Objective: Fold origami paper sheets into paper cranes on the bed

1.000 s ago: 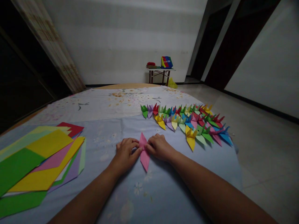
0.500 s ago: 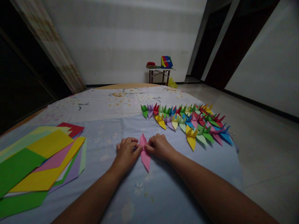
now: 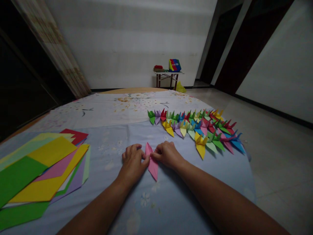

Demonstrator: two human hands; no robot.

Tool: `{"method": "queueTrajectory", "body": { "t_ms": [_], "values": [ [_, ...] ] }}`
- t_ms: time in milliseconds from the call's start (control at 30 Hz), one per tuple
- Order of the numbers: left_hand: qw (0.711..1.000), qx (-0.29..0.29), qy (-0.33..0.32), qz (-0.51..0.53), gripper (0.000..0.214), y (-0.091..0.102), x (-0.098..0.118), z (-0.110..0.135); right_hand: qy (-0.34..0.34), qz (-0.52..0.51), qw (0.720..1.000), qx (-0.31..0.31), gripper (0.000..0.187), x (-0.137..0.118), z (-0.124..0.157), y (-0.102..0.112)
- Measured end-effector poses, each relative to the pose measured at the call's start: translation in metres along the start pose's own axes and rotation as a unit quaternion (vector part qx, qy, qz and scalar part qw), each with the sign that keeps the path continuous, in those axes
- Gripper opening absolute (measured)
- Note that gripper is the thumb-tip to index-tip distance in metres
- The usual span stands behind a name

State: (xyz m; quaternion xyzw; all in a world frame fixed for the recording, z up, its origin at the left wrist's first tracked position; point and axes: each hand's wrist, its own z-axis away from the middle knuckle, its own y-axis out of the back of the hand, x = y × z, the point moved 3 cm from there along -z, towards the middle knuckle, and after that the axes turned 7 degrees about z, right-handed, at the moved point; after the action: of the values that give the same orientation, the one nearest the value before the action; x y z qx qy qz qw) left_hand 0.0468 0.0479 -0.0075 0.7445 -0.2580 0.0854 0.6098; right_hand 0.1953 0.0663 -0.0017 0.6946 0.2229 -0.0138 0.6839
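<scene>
A pink folded paper piece [image 3: 153,168], long and pointed at both ends, lies on the blue cloth between my hands. My left hand [image 3: 134,159] pinches its left edge near the middle, thumb against the paper and fingers curled. From the other side my right hand [image 3: 168,154] grips the same middle part between thumb and curled fingers. One tip of the paper points away from me, the other toward me. Several rows of colourful folded paper cranes [image 3: 201,146] stand to the right, beyond my right hand.
Stacked coloured paper sheets [image 3: 55,151] spread over the table's left side. The floral tablecloth [image 3: 107,109] covers the far part of the round table. Behind it, against the wall, a small table [image 3: 168,72] carries a multicoloured box [image 3: 174,65]. A yellow bag [image 3: 180,87] lies on the floor.
My left thumb has shifted slightly toward me along the pink paper. The paper's far tip sits a little lower and more to the left. My right hand stays nearly in place.
</scene>
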Motion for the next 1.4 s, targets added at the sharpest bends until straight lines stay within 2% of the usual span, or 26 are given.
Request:
{"method": "queueTrajectory", "body": {
  "t_ms": [300, 400, 533, 700, 1033, 1400],
  "values": [
    [1.000, -0.021, 0.010, -0.005, 0.019, 0.003, 0.003, 0.001, -0.011, 0.010, 1.000, -0.006, 0.040, -0.002, 0.002, 0.004],
    [1.000, -0.007, 0.018, -0.013, 0.014, 0.005, 0.003, 0.002, -0.016, 0.014, 1.000, -0.006, 0.039, -0.003, 0.002, 0.005],
    [1.000, 0.013, 0.024, -0.016, 0.034, 0.007, 0.004, 0.003, -0.022, 0.018, 1.000, -0.012, 0.030, -0.002, 0.003, 0.005],
    [0.999, -0.012, 0.026, -0.036, 0.029, 0.009, 0.004, 0.003, -0.022, -0.015, 1.000, 0.007, 0.025, 0.000, 0.004, 0.006],
    [0.998, -0.026, 0.018, -0.048, 0.031, 0.008, -0.006, 0.005, 0.013, -0.003, 1.000, 0.010, 0.026, 0.000, 0.008, 0.004],
    [0.997, -0.027, -0.001, -0.077, 0.033, 0.010, 0.001, 0.008, 0.012, 0.040, 0.999, -0.021, 0.031, -0.004, 0.008, 0.009]
  ]
}}
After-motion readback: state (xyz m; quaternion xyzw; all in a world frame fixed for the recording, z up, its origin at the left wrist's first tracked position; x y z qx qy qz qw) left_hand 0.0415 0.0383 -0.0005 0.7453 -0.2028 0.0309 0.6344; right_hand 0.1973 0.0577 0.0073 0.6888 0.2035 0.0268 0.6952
